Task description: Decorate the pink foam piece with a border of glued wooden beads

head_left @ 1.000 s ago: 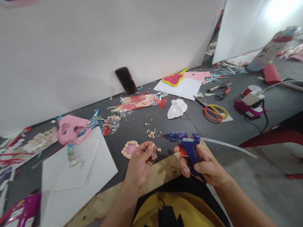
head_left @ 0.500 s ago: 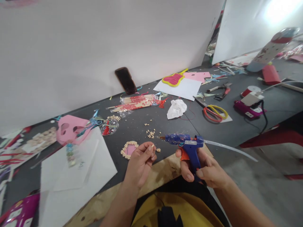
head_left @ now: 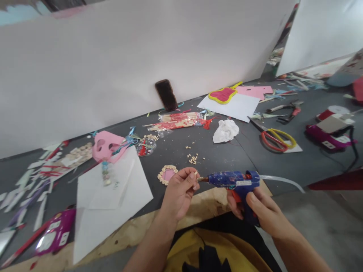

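Surface (head_left: 215, 158), dark grey, is stretching across the view, its back edge meeting a white upright panel (head_left: 113, 68), its wooden near edge running just in front of the person. A white sheet (head_left: 82, 226) is covering part of the left side and overhanging the near edge. Scissors (head_left: 268, 131) are lying well to the right, leaving mostly open room between. A blue glue gun (head_left: 232, 179) is pointing left, its nozzle ending right at the left hand's fingertips. The right hand (head_left: 266, 207) is gripping its handle. The left hand (head_left: 181, 192) is pinching a tiny pale piece (head_left: 195, 173); whether the nozzle is touching it is unclear. A pink hexagon (head_left: 169, 174) rimmed with pale bits is lying just beyond that hand's knuckles. Loose pale bits (head_left: 193, 158) are lying beyond its fingertips.
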Demonstrator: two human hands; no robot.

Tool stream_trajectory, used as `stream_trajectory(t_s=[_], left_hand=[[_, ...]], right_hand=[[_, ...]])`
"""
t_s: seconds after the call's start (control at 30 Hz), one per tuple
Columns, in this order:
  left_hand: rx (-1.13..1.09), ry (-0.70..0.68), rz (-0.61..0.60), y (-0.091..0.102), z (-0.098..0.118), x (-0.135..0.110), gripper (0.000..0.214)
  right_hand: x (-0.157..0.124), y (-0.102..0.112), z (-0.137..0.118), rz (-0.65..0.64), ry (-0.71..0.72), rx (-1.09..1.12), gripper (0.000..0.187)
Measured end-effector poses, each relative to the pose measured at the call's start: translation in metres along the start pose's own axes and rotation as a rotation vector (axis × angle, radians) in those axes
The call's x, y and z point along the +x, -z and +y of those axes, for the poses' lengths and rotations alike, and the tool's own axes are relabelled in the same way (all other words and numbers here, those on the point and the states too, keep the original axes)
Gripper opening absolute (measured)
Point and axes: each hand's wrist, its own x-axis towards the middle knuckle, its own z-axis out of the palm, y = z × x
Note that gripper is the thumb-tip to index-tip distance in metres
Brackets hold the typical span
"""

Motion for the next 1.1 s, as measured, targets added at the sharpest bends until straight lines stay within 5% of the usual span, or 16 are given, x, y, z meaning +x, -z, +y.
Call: stream_trajectory(t_s=[0.13, 0.27, 0.53, 1.1], left_hand=[[-0.002, -0.012, -0.003, -0.001, 0.003, -0.004, 0.024], [0.005, -0.003, 0.004, -0.001, 0.005, -0.008, 0.026], [-0.009, 0.001, 0.013, -0.003, 0.007, -0.009, 0.028], [-0.022, -0.011, 0.004, -0.004, 0.007, -0.009, 0.029]], right_hand=[[-0.001, 0.000, -0.003, 0.123, 0.090, -0.275, 0.039], [-0.001, 0.001, 0.002, 0.231, 0.106, -0.313, 0.035], [0.002, 0.001, 0.004, 0.118, 0.224, -0.342, 0.037], [0.005, -0.004, -0.010, 0.146, 0.313, -0.467, 0.029]])
